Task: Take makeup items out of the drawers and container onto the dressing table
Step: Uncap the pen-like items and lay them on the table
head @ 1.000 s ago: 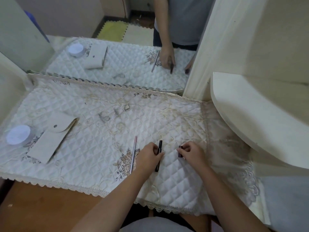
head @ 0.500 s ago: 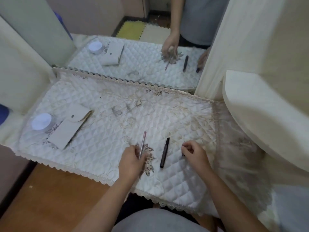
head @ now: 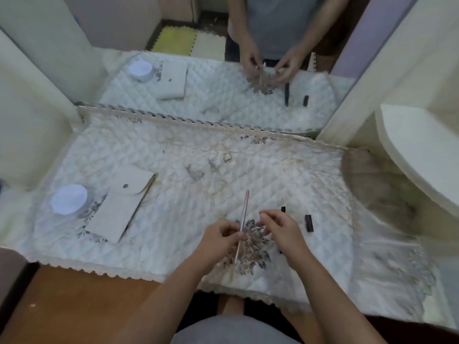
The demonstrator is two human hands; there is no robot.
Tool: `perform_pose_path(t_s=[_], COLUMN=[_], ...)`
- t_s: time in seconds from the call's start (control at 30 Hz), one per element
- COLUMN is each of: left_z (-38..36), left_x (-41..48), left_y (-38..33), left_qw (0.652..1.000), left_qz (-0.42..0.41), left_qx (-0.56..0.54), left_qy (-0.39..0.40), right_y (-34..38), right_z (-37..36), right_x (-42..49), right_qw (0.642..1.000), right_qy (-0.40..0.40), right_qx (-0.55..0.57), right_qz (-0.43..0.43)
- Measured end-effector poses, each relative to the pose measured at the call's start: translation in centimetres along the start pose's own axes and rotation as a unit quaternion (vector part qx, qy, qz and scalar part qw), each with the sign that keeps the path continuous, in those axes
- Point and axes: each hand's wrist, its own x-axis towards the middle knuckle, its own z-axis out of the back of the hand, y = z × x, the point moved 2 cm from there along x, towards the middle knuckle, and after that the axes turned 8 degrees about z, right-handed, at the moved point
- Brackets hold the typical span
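Note:
A thin pink-and-gold makeup pencil stands tilted over the quilted white table cover, and my left hand pinches it near its middle. My right hand is beside it with the fingertips drawn together close to the pencil; I cannot tell whether they touch it. A black pen-shaped item lies mostly hidden behind my right hand. A short dark lipstick tube rests on the cover to the right of that hand.
At the left lie a beige flap pouch and a round jar with a white lid. A mirror stands along the back edge. A cream curved shelf juts in at the right. Wooden floor shows at the lower left.
My left hand lifted the thin pencil off the cover. My right hand let go of the dark lipstick tube, which now lies on the cover, and moved left toward the pencil.

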Motion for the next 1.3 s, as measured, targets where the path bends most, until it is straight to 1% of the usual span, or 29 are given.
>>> perform_pose_path(t_s=[0.07,0.17,0.27,0.4,0.5,0.63,0.8,0.9,1.0,1.07,1.17,1.3], left_z=[1.6,4.0,5.8,7.0,7.2,7.4,7.1,6.8,6.0,5.7,6.1,6.5], left_x=[-0.5,-0.9,-1.0,-0.6,-0.1,0.3,0.8,1.2,0.7,0.6,0.9,1.3], left_y=[-0.2,0.0,0.2,0.3,0.4,-0.2,-1.8,-2.2,-1.5,-1.0,-1.4,-1.7], left_qw=[0.998,0.992,0.987,0.985,0.983,0.979,0.975,0.975,0.976,0.979,0.982,0.982], left_qz=[-0.006,-0.006,-0.008,-0.032,-0.034,-0.046,-0.077,-0.06,-0.013,-0.005,-0.017,-0.029], left_qx=[0.0,0.005,0.011,-0.01,0.004,0.052,0.146,0.16,0.126,0.109,0.11,0.123], left_qy=[0.057,0.124,0.162,0.169,0.178,0.194,0.148,0.14,0.175,0.17,0.152,0.141], right_y=[1.0,2.1,2.3,2.5,2.8,2.6,2.5,2.4,2.7,3.3,3.8,3.3], right_z=[-2.6,-5.6,-7.6,-9.0,-9.1,-9.0,-8.9,-8.9,-7.8,-6.7,-5.8,-5.3], right_x=[-0.1,0.0,-0.4,-1.2,-1.5,-1.6,-0.6,0.0,0.7,1.3,2.0,2.5], right_qw=[0.999,0.999,0.998,0.994,0.991,0.985,0.979,0.976,0.964,0.971,0.982,0.979], right_qy=[-0.009,-0.03,-0.051,-0.074,-0.087,-0.097,-0.103,-0.106,-0.124,-0.113,-0.074,-0.062], right_qx=[0.023,0.014,0.034,0.063,0.095,0.129,0.164,0.172,0.22,0.197,0.152,0.17], right_qz=[-0.02,-0.022,-0.033,-0.043,-0.044,-0.059,-0.071,-0.081,-0.086,-0.08,-0.082,-0.092])
